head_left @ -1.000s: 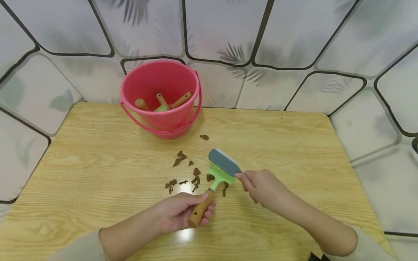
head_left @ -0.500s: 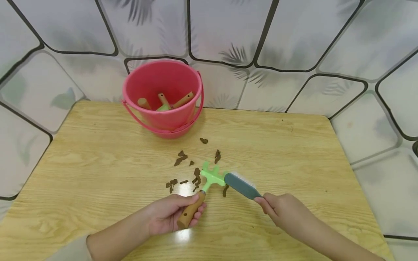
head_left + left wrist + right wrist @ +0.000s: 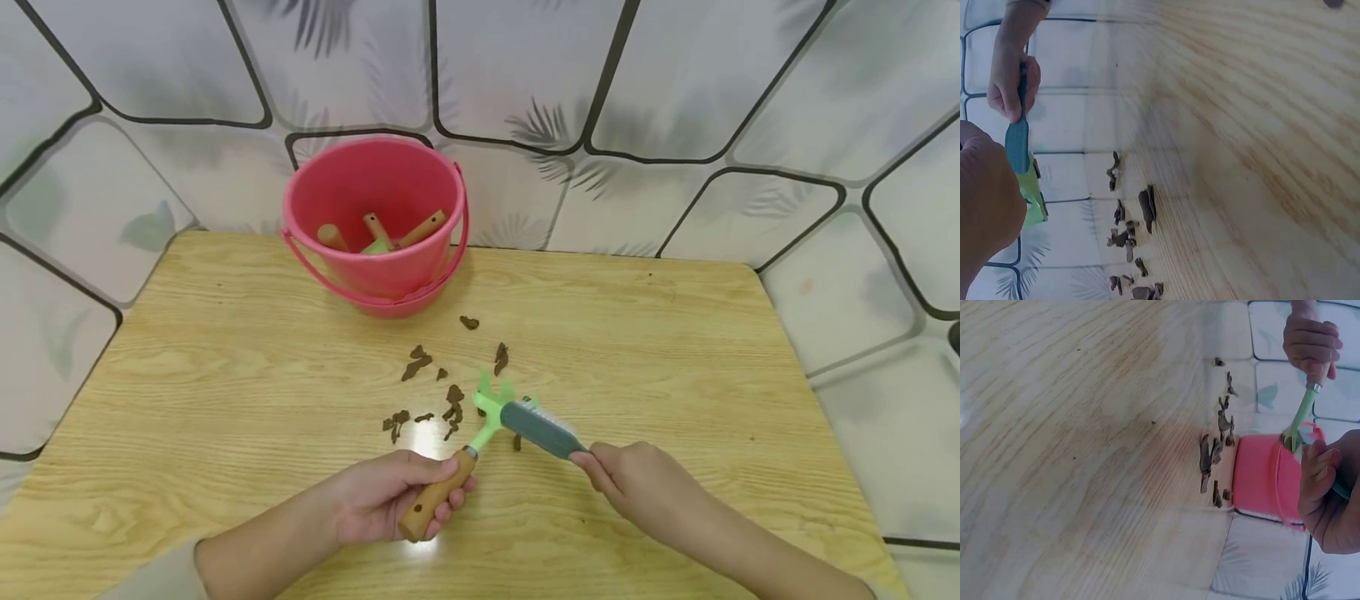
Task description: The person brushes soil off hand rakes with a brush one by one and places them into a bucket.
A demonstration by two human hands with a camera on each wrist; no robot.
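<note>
My left hand [image 3: 382, 500] grips the wooden handle of a small green hand rake [image 3: 487, 417], its tines pointing away above the table. In my right hand [image 3: 645, 487] is a blue-grey brush [image 3: 542, 429] with white bristles, held by its thin handle. The brush head lies against the right side of the rake head and covers part of it. Dark brown crumbs cling to the rake [image 3: 1036, 203] in the left wrist view. Brown scraps [image 3: 453, 404] lie scattered on the table around and beyond the rake, some partly hidden behind it.
A pink bucket [image 3: 375, 279] stands at the back left of the wood-grain table [image 3: 637, 350], its handle hanging down in front. Several wooden-handled tools [image 3: 375, 229] lean inside it. A patterned wall covering [image 3: 510, 75] rises behind the table and at both sides.
The brush has slid off the rake's tines to the right and nearer, then a little left onto its side again. The rake has shifted slightly left. A brown scrap now lies behind the rake.
</note>
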